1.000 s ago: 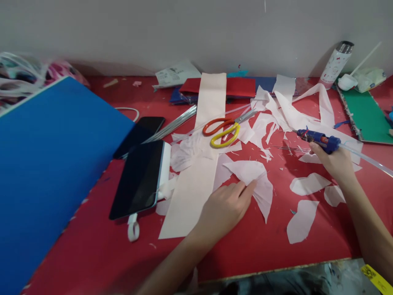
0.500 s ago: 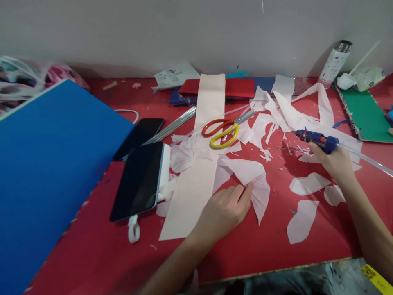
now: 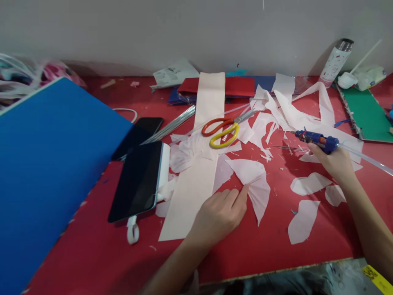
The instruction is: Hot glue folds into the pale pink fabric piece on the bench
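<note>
A pleated, fan-shaped piece of pale pink paper lies on the red table. Its gathered point is pinched in the fingertips of my left hand. My right hand is wrapped round a blue glue gun, whose nozzle points left and from whose back a clear glue stick sticks out. Scissors with one red and one yellow handle lie on a long cream paper strip, left of the fan. Cut petal-shaped pieces lie below the glue gun.
A tablet, a dark phone and a large blue board are on the left. Thin wires lie beside the strip. Paper scraps spread across the middle. A flask and a green board stand at the back right.
My left hand has shifted slightly left, its fingertips now at the fan's gathered point. The right hand and glue gun have hardly moved.
</note>
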`<state>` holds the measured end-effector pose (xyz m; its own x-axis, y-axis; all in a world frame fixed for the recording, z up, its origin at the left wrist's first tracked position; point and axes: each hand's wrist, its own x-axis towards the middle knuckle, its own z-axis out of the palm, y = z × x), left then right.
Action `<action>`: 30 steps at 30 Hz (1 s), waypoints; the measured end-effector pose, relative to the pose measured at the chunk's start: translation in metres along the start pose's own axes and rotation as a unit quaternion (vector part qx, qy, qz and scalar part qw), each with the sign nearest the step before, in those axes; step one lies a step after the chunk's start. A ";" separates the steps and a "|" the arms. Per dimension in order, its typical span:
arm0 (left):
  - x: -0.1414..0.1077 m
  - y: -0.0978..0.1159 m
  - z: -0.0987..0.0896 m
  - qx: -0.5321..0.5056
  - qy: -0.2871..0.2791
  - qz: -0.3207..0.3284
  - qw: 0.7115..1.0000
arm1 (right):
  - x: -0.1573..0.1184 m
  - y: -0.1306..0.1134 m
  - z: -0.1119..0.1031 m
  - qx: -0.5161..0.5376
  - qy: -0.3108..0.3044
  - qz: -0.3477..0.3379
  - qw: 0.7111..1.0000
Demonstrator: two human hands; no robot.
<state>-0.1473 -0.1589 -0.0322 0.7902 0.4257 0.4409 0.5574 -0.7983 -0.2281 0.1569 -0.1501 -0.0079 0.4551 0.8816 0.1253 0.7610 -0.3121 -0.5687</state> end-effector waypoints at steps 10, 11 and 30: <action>-0.004 -0.004 -0.001 -0.058 0.020 -0.027 0.998 | -0.001 -0.003 -0.001 0.035 -0.041 0.000 0.999; -0.003 -0.004 -0.001 -0.061 0.019 -0.025 0.998 | -0.001 -0.003 -0.001 0.043 -0.048 -0.003 0.998; -0.001 -0.003 0.002 -0.046 -0.003 -0.024 0.999 | -0.008 -0.008 0.000 0.035 -0.084 0.005 0.996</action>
<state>-0.1494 -0.1558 -0.0342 0.7651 0.4662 0.4440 0.5684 -0.8130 -0.1258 0.1477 -0.1545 -0.0045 0.3753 0.9268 -0.0150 0.7203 -0.3017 -0.6246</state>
